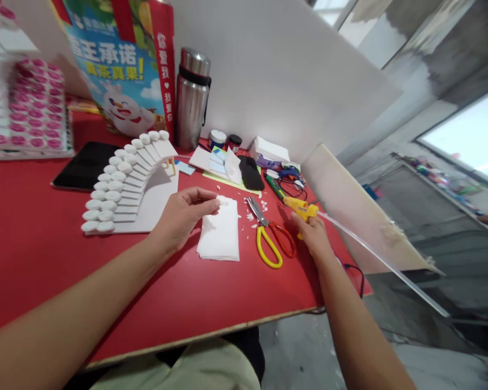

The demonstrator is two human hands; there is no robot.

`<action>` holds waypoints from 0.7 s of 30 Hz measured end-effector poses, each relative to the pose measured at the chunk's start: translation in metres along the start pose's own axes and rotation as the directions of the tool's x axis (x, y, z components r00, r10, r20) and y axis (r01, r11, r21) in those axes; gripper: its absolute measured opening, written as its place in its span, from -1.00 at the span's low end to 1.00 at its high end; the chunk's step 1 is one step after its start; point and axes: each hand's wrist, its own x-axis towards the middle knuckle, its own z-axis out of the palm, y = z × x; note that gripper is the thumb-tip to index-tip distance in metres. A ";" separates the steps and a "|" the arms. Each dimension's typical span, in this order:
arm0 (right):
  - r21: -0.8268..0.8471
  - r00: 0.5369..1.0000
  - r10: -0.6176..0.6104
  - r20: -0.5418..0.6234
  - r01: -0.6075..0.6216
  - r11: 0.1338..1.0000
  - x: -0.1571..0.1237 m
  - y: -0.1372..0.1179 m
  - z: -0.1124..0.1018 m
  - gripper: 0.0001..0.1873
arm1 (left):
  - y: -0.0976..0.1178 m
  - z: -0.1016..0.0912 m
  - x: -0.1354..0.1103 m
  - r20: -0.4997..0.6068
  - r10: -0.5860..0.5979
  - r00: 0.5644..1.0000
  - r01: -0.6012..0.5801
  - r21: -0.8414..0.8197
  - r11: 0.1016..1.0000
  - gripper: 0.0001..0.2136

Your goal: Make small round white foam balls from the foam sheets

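Observation:
My left hand (189,211) is closed in a pinch on a small white piece (223,201), just over a stack of white paper (218,235). My right hand (314,234) is wrapped around the handle of a yellow hot glue gun (300,207), and a long clear glue stick (382,260) juts out of its back. Between my hands lie scissors (269,233) with one yellow and one red handle, blades slightly apart. Left of my left hand stands a white curved model staircase (135,187) edged with several round white pieces (109,194).
Behind are a steel thermos (192,100), a colourful printed bag (122,70), a black phone (250,173) and small jars (217,138). A dark tablet (85,165) lies behind the staircase. Pink-and-white pieces (36,105) stand far left. White scraps dot the red table (179,309).

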 end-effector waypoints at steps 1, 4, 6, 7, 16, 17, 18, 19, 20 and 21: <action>-0.044 1.000 0.000 0.006 0.000 0.999 0.001 0.005 0.002 -0.51 | 0.000 0.000 0.000 -0.001 -0.006 1.000 0.006 0.005 1.000 -0.74; -0.156 0.999 -0.022 -0.026 0.018 0.988 0.000 0.012 0.008 -0.44 | 0.000 0.000 0.000 -0.001 -0.023 1.000 0.023 0.016 1.000 -0.73; -0.196 0.998 -0.022 -0.059 0.010 0.981 -0.001 0.011 0.011 -0.42 | 0.000 0.001 -0.001 0.006 -0.030 1.000 0.030 0.010 1.000 -0.73; -0.216 0.998 -0.017 -0.068 0.002 0.976 -0.001 0.010 0.011 -0.42 | 0.000 0.001 -0.001 0.011 -0.032 0.999 0.032 0.005 0.999 -0.73; -0.416 0.983 -0.169 -0.075 0.124 0.901 -0.058 -0.003 -0.009 -0.29 | -0.003 0.000 -0.001 0.065 -0.017 0.998 0.020 -0.040 0.999 -0.74; -0.446 0.973 -0.212 -0.092 0.150 0.883 -0.073 -0.011 -0.012 -0.28 | -0.003 0.001 -0.001 0.073 -0.019 0.997 0.022 -0.048 0.999 -0.75; -0.448 0.961 -0.257 -0.104 0.185 0.875 -0.088 -0.021 -0.014 -0.30 | -0.003 0.001 -0.002 0.080 -0.021 0.997 0.025 -0.054 0.998 -0.75; -0.409 0.946 -0.307 -0.109 0.239 0.881 -0.102 -0.034 -0.014 -0.34 | -0.003 0.002 -0.002 0.088 -0.024 0.996 0.030 -0.059 0.998 -0.75; -0.321 0.934 -0.345 -0.096 0.299 0.899 -0.114 -0.048 -0.012 -0.41 | -0.002 0.003 -0.003 0.095 -0.028 0.995 0.034 -0.061 0.998 -0.75; -0.193 0.928 -0.366 -0.065 0.348 0.917 -0.124 -0.063 -0.007 -0.47 | -0.002 0.004 -0.004 0.101 -0.033 0.994 0.039 -0.060 0.997 -0.75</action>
